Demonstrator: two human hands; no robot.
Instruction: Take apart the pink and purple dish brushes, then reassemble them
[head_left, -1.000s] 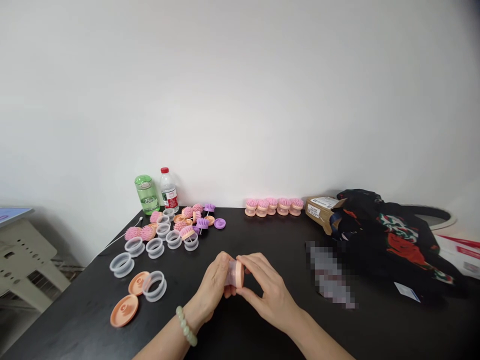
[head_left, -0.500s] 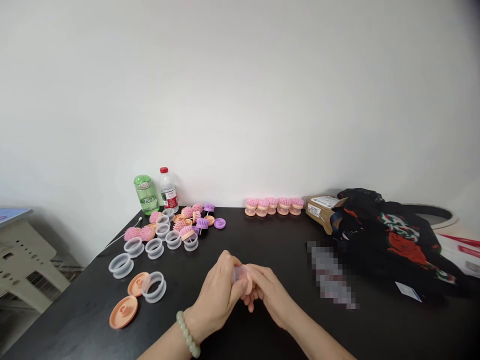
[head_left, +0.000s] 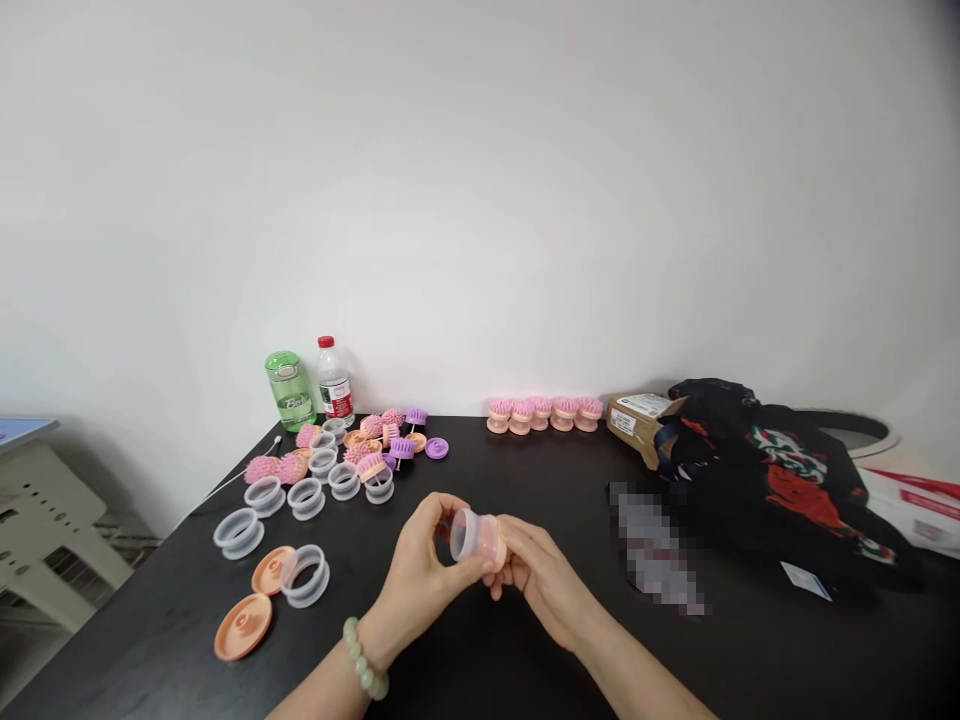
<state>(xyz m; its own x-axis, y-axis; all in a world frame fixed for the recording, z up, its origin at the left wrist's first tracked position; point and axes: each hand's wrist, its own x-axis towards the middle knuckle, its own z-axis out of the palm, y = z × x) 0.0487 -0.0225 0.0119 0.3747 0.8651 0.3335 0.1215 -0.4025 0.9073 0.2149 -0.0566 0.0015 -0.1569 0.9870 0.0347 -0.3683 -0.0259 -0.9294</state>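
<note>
A clear ring joined to an orange base (head_left: 480, 538) is held in the air between both hands, tilted on its side with the ring's opening to the left. My left hand (head_left: 427, 575) grips its clear side between thumb and fingers. My right hand (head_left: 544, 580) is closed on the orange end. On the table's left lie several clear rings (head_left: 238, 534), two orange discs (head_left: 242, 627) and, behind them, pink bristle heads (head_left: 262, 469) and purple bristle pieces (head_left: 402, 448). Several assembled pink-topped brushes (head_left: 564, 413) stand in a row by the wall.
A green bottle (head_left: 291, 392) and a red-capped bottle (head_left: 335, 385) stand at the back left. On the right are a cardboard box (head_left: 636, 424), a black bag (head_left: 780, 490), a pixelated item (head_left: 660, 550) and a small white card (head_left: 806, 580).
My left hand has moved slightly left and loosened around the piece, so more of the clear ring shows. The whole view has shifted a little.
</note>
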